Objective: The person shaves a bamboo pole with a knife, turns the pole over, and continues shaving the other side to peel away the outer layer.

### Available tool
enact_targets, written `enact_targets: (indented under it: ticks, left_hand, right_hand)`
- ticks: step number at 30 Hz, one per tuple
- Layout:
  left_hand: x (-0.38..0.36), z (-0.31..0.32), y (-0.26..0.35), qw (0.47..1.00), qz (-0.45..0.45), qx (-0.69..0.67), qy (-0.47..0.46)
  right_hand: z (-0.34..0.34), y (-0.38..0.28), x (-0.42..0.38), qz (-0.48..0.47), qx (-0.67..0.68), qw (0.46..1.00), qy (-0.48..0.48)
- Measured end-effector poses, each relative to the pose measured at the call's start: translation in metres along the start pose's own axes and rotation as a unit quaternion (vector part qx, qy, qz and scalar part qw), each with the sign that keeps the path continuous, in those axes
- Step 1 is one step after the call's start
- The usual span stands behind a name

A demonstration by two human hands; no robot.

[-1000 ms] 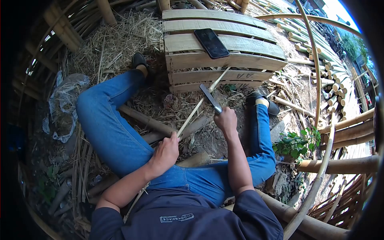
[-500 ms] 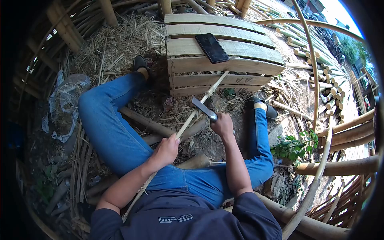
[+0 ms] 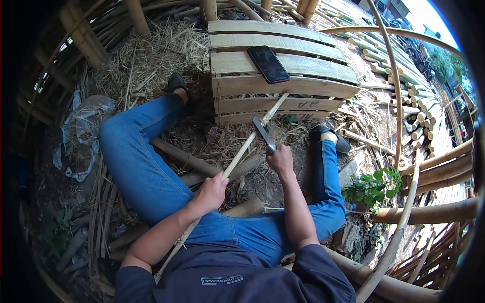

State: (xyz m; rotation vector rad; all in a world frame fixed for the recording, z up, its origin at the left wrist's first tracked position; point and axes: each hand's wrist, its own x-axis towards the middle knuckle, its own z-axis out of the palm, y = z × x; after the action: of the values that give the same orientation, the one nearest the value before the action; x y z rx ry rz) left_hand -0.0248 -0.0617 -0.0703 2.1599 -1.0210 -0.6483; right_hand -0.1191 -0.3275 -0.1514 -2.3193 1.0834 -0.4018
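Observation:
A long pale bamboo strip (image 3: pixel 242 150) runs diagonally from beside my torso up to the front of the wooden crate. My left hand (image 3: pixel 210 193) is closed round it over my thigh. In my right hand (image 3: pixel 281 159) is the handle of a knife (image 3: pixel 263 135), its flat metal blade pointing up and to the left. The blade's tip lies against or just over the strip, below the crate; contact cannot be made out.
The slatted crate (image 3: pixel 283 39) stands ahead with a phone (image 3: pixel 268 64) on top. Straw (image 3: pixel 156 55) and bamboo offcuts litter the ground. Cut poles (image 3: pixel 422 118) are stacked at the right, near a leafy plant (image 3: pixel 371 188). A plastic bag (image 3: pixel 87 126) lies at the left.
The knife has swung more upright, its blade tip shifting right and slightly up along the strip. My right hand has moved slightly down; my left hand stays almost where it was.

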Motion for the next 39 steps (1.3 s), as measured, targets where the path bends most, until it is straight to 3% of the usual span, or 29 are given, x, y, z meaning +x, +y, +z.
enact_targets:
  ticks: [3,4,7,11,15,19,23,27,30,33,37,39]
  left_hand:
    - [0.002,0.003,-0.006,1.0,0.005,-0.021,-0.01]
    - [0.004,0.003,-0.008,0.999,-0.004,-0.036,-0.024]
    - [0.008,0.008,-0.016,0.998,0.006,-0.059,-0.028]
    - [0.009,0.008,-0.018,0.995,0.021,-0.092,-0.032]
    - [0.012,0.009,-0.022,0.994,0.003,-0.093,-0.058]
    - [0.012,0.01,-0.022,0.994,-0.005,-0.096,-0.057]
    - [0.016,0.014,-0.027,0.989,-0.024,-0.124,-0.075]
    - [0.018,0.017,-0.031,0.988,-0.014,-0.133,-0.081]
    - [0.017,0.017,-0.031,0.987,-0.014,-0.136,-0.082]
    - [0.019,0.02,-0.035,0.983,-0.027,-0.15,-0.101]
    - [0.017,0.018,-0.03,0.972,-0.077,-0.187,-0.123]
    - [0.018,0.016,-0.026,0.97,-0.08,-0.193,-0.122]
  right_hand:
    - [-0.007,-0.003,-0.005,-0.109,-0.095,0.988,-0.058]
    - [0.006,0.004,-0.001,-0.04,-0.057,0.997,-0.019]
    - [0.013,0.011,0.009,0.02,-0.02,0.998,0.056]
    - [-0.01,0.009,-0.003,-0.106,-0.08,0.991,-0.028]
    - [0.015,0.023,0.011,0.033,-0.035,0.998,0.048]
    - [0.002,0.017,0.003,-0.101,-0.077,0.991,-0.045]
    - [0.017,0.027,0.014,0.039,0.005,0.999,0.001]
    - [-0.005,0.017,-0.003,-0.07,-0.028,0.997,0.002]
    - [0.011,0.025,0.006,-0.022,-0.015,1.0,-0.006]
    - [0.001,0.011,0.002,0.021,-0.006,0.999,0.045]
    - [-0.012,0.014,-0.003,-0.077,-0.035,0.995,-0.051]
    - [-0.003,0.02,0.0,-0.032,-0.022,0.999,-0.015]
